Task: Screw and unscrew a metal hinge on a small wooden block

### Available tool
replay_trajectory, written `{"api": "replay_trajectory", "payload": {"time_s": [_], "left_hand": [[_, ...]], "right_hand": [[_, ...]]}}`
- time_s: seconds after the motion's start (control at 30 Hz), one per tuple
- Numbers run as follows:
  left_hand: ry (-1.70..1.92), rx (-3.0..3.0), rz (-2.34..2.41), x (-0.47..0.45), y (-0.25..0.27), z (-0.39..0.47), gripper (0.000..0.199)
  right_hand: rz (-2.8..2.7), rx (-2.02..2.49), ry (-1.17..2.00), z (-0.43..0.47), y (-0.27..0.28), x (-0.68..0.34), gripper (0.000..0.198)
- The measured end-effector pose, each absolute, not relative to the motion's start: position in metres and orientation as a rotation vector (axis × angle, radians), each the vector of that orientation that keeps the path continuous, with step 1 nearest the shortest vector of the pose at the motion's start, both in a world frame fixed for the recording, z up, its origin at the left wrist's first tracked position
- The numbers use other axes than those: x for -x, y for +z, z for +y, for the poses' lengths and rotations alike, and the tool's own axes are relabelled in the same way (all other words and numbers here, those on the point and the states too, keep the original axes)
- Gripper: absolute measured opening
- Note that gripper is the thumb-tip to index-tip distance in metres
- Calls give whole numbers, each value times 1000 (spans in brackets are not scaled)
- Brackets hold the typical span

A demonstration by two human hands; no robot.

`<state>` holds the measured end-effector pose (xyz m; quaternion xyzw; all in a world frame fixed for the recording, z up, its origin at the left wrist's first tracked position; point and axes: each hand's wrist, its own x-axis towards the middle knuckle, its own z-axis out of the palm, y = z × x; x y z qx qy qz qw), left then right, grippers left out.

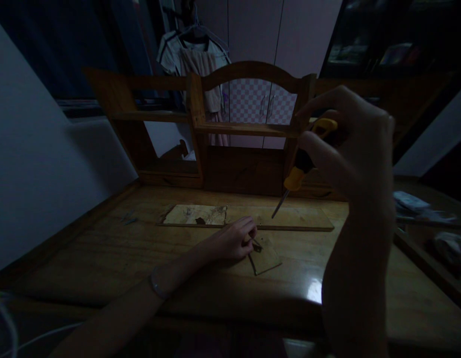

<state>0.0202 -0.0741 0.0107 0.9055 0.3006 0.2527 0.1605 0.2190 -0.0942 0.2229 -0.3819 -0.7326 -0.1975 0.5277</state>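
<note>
Screwdriver (294, 179) raised over the worktop (114, 253), tip down, right hand (355, 144) pinching its handle, likely keeping the shaft clear. Left hand (239, 237) curled at the small wooden board (269, 257) on the worktop, probably steadying it; can't tell what, if anything, its fingertips grip.

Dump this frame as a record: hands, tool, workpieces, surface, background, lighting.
right hand: raised, holding screwdriver
left hand: fingers curled at small board; grip unclear
screwdriver: yellow and black, shaft slanting down
workpieces: small board; long board behind it
surface: wooden tabletop
background: wooden shelf unit, hanging shirt
lighting: dim
</note>
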Motion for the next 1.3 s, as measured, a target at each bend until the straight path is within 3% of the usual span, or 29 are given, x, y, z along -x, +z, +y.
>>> {"api": "replay_trajectory", "payload": {"time_s": [1.3], "left_hand": [[787, -2634, 938, -17, 15, -70, 18]], "right_hand": [[-1728, 908, -467, -94, 223, -220, 22]]}}
